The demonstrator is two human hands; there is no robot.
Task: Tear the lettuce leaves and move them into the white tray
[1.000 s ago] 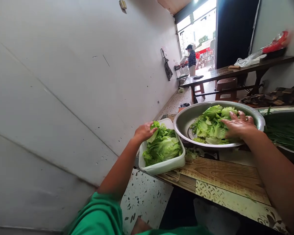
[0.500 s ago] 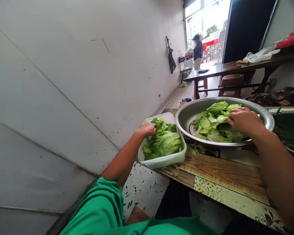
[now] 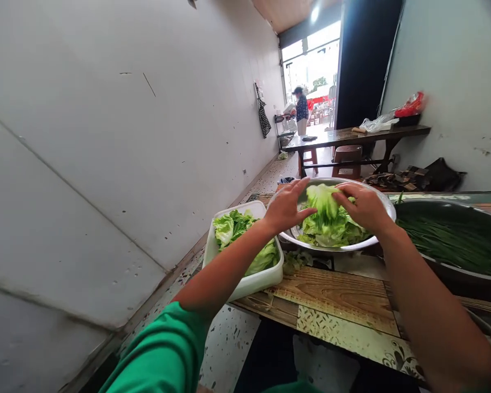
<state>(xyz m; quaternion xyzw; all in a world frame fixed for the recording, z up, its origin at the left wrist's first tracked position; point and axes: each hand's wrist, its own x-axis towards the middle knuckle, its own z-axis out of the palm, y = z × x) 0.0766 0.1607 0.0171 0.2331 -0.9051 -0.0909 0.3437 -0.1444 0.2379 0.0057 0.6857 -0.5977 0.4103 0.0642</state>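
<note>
My right hand grips a pale green lettuce leaf at its right side, above a wide metal basin. More lettuce lies in the basin beneath it. Left of the leaf, my left hand is open, thumb and fingers spread over the basin's left rim. Beside the basin stands a white plastic tub holding lettuce; my left forearm crosses over it.
A second metal basin with long green stalks stands at the right. Lettuce scraps lie on the wood-patterned table. A white wall runs along the left. Further back are a dark table and a person.
My left hand has left the tub and moved right to the basin, opening. My right hand has lifted a lettuce leaf from the pile. The view has turned right.
</note>
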